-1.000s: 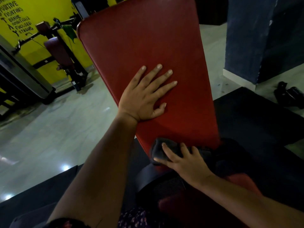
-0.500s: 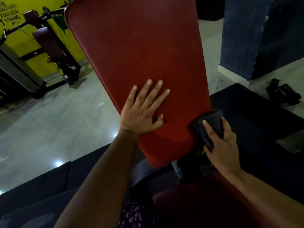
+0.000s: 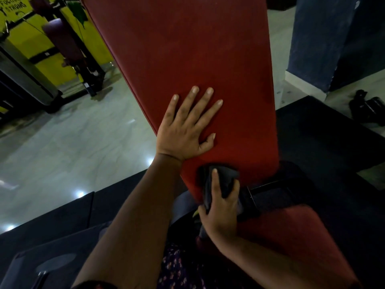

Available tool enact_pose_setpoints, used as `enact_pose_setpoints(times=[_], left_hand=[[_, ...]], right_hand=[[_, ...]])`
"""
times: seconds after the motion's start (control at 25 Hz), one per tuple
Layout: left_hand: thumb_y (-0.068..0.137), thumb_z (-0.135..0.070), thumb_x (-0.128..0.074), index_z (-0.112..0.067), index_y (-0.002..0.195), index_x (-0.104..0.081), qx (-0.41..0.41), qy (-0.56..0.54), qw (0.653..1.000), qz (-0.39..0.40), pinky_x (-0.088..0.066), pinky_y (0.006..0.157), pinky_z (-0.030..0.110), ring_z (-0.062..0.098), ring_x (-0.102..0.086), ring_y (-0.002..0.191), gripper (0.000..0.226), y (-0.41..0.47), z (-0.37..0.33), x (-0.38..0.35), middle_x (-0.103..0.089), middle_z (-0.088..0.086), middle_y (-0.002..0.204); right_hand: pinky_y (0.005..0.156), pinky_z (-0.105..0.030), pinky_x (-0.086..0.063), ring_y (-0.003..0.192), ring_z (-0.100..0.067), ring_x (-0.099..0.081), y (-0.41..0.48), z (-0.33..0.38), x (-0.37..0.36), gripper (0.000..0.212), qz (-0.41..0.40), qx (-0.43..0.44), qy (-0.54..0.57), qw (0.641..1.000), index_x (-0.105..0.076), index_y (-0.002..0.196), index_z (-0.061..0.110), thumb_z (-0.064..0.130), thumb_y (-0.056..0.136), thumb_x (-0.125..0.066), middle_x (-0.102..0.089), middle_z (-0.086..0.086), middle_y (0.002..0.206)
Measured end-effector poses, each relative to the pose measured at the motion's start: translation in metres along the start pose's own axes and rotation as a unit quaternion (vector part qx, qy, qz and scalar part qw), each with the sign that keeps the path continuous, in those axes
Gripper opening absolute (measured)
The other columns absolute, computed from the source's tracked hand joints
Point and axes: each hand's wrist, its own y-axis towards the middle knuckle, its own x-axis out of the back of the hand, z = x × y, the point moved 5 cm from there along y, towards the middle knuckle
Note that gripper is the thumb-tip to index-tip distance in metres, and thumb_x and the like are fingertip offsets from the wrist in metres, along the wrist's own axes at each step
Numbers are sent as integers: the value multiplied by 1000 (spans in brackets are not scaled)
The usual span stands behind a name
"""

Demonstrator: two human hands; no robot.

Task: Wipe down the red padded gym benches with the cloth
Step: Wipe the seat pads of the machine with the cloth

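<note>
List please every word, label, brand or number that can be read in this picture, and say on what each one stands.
"FOCUSED": black letters on the yellow wall at top left, only partly in view; the reading is likely, not certain.
"STRONG": the line below on the same wall, blurred; a probable reading only.
Small white label on the black band of that wall: too small to read.
Red bench backrest, dark cloth, seat pad: no text visible.

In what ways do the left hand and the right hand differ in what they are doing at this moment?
The left hand lies flat and open with spread fingers; the right hand is curled around a dark cloth. The left hand holds nothing; the right hand holds the cloth. The left hand sits higher on the red backrest; the right hand is at its bottom edge. Both touch the same backrest.
</note>
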Motion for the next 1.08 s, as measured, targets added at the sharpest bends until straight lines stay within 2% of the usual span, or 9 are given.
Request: enact_pose_setpoints(times=[0.12,0.24,0.4,0.52,0.64,0.76,0.84,0.96,1.08], left_hand=[[89,-55,-48,-26,148,-44,2,2,1000,1,-21,118,48,25,-32,144,66,0,0,0,-41,3,154],[90,-56,-48,-26,148,-44,4,3,1000,4,-20,118,48,25,-31,144,66,1,0,1,-40,3,154],[90,-56,-47,-26,148,-44,1,8,1000,3,-19,118,48,25,-31,144,66,0,0,0,-40,3,154],[90,-56,-47,-26,148,-44,1,10,1000,3,-19,118,47,25,-31,144,66,-2,0,0,-40,3,154],[90,-57,-47,-25,149,-43,-2,17,1000,-2,-18,118,48,25,-31,144,67,-2,1,-1,-40,3,154],[90,-57,-47,-25,149,-43,-5,19,1000,-4,-20,117,48,26,-31,144,67,-2,0,-2,-40,4,154],[90,-57,-46,-25,149,-43,-4,19,1000,-2,-21,117,48,25,-30,144,67,-2,0,-2,-40,3,154],[91,-57,-46,-26,149,-42,-1,20,1000,-6,-20,117,48,25,-30,144,67,-2,0,-1,-40,3,154],[90,-58,-46,-26,149,-42,0,22,1000,-10,-21,117,48,25,-31,143,67,-2,0,-1,-40,3,154]], right_hand=[[62,-48,-56,94,-42,-60,-3,-9,-19,109,43,164,-167,971,-20,151,43,31,63,-83,-38,-22,137],[57,-48,-53,90,-40,-54,3,-36,-21,65,9,389,-348,853,-36,144,44,31,83,-57,-38,-7,136],[54,-43,-51,89,-36,-52,14,-52,-2,50,-54,457,-397,794,-42,139,44,22,94,-42,-40,1,134],[56,-46,-52,94,-39,-53,27,-73,23,72,-60,470,-419,775,-33,144,45,28,81,-62,-36,-2,140],[60,-49,-51,96,-43,-54,51,-99,66,92,-56,421,-416,804,-30,145,50,31,69,-78,-37,-7,144],[59,-49,-49,98,-47,-52,67,-116,103,80,-66,321,-409,852,-33,144,50,24,78,-69,-37,-15,142],[59,-50,-49,97,-49,-51,68,-125,113,85,-50,206,-369,905,-37,143,45,23,71,-77,-36,-23,142],[61,-53,-55,97,-50,-51,59,-134,102,113,-7,50,-270,962,-16,150,39,27,63,-87,-24,-31,147],[83,-57,-53,117,-53,-44,52,-125,85,116,-33,-22,-160,986,4,151,44,27,74,-81,-8,-27,154]])
